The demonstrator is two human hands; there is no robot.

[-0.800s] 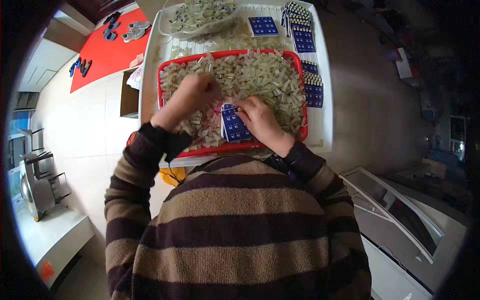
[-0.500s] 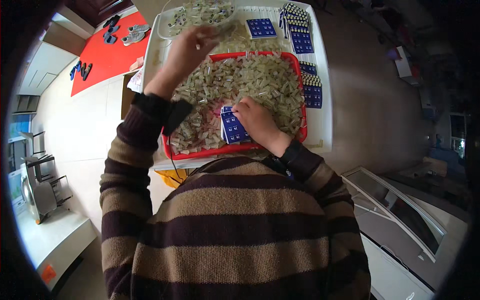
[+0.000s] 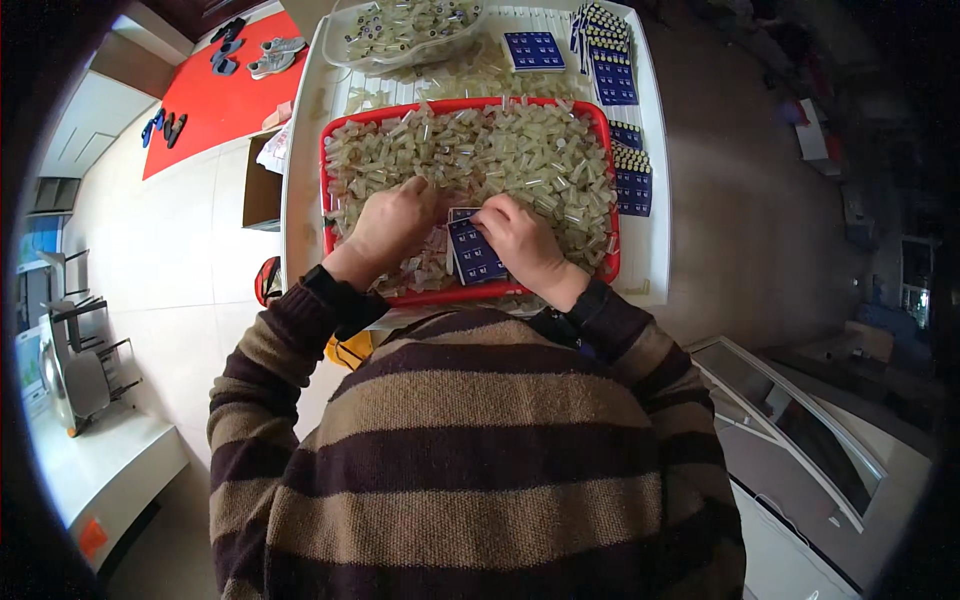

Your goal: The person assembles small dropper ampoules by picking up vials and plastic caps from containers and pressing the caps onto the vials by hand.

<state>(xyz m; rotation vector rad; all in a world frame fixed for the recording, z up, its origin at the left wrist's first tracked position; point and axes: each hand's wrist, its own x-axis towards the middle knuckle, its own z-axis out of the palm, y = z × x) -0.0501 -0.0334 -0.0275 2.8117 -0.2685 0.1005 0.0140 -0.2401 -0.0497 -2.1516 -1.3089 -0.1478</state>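
My right hand (image 3: 522, 243) grips the top of a small stack of dark blue printed cards (image 3: 475, 252) above the front middle of a red-rimmed tray (image 3: 326, 165). Small clear plastic tubes (image 3: 440, 150) heap the tray. My left hand (image 3: 393, 228) is closed over the tubes just left of the cards, its fingertips drawn together. Whatever sits between those fingertips is too small or too hidden to name.
Behind the tray stands a clear tub (image 3: 345, 50) of small tubes with dark ends. Beside it lies a blue card stack (image 3: 533, 52). Cards with pale round pieces along their edges (image 3: 612, 75) line the white table's (image 3: 645, 250) right side.
My left hand has come down from near the clear tub to beside the cards. My right hand keeps its grip on the cards, nearly in place.
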